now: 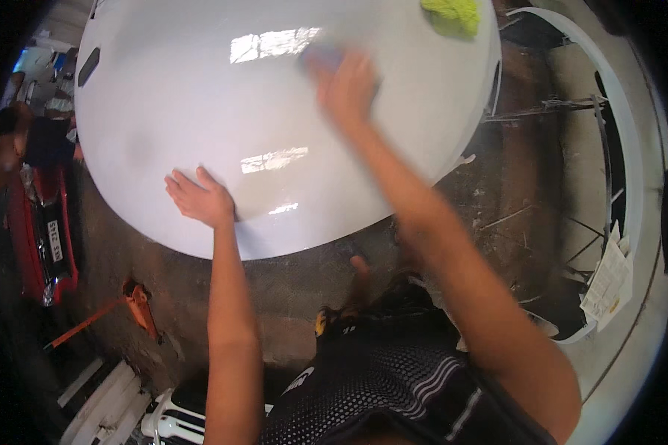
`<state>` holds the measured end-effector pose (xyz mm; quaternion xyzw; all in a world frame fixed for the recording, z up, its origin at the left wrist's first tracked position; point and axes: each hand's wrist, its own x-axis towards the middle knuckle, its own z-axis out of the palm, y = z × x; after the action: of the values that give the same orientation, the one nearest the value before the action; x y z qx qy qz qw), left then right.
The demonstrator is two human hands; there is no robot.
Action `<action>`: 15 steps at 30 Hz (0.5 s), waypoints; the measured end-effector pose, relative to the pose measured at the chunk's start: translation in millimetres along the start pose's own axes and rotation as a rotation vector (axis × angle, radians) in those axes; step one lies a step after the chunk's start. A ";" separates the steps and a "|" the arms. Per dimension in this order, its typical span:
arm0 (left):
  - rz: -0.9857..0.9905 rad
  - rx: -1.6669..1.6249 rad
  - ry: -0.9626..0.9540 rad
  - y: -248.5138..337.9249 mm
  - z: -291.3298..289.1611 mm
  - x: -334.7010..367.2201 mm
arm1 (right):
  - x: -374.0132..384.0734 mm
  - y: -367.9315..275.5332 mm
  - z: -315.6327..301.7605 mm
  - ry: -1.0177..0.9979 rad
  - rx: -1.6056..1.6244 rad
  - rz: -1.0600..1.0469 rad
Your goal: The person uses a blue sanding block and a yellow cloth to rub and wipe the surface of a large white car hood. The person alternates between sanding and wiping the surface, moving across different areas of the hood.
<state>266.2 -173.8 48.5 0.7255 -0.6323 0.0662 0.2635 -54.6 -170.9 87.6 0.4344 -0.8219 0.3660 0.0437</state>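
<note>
A large, glossy white car body panel (pixel 193 96), curved like a bonnet, spreads out in front of me. My left hand (pixel 202 198) lies on its near left part, palm down with the fingers spread. Farther away and to the right, my right hand (pixel 351 85) presses a bluish-purple pad (pixel 323 57) against the white surface; motion blurs both, and the pad's exact kind is unclear. A crumpled yellow-green cloth (pixel 454 16) rests on the panel at its far right edge.
An orange jack-like tool (pixel 139 305) stands on the dark floor at lower left. Beyond it is a red car part with a plate (pixel 41 237), and another person (pixel 7 152). A curved white bumper-like piece (pixel 625 104) with papers (pixel 607 285) lies on the right.
</note>
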 end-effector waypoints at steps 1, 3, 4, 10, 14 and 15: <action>0.005 0.016 0.005 -4.8 -0.2 -0.3 | -66.9 -10.4 -1.2 -0.062 0.040 -0.083; 0.002 0.012 0.019 -7.9 3.8 4.7 | -160.7 9.0 -34.6 -0.222 0.146 -0.592; 0.003 -0.004 0.017 -8.4 0.8 5.8 | -169.2 28.9 -47.7 -0.211 0.192 -0.615; 0.017 -0.006 0.018 0.6 12.6 5.2 | 53.0 114.8 -75.2 0.322 -0.194 -0.225; 0.019 0.026 0.031 -7.6 12.4 14.3 | -115.0 48.1 -37.9 -0.054 -0.324 -0.241; 0.016 0.021 0.027 -6.9 10.7 12.2 | -172.8 35.2 -40.9 -0.108 -0.039 -0.273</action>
<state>272.6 -189.2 42.6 0.7222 -0.6337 0.0849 0.2640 16.0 -14.4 30.2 0.5604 -0.7631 0.3169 0.0572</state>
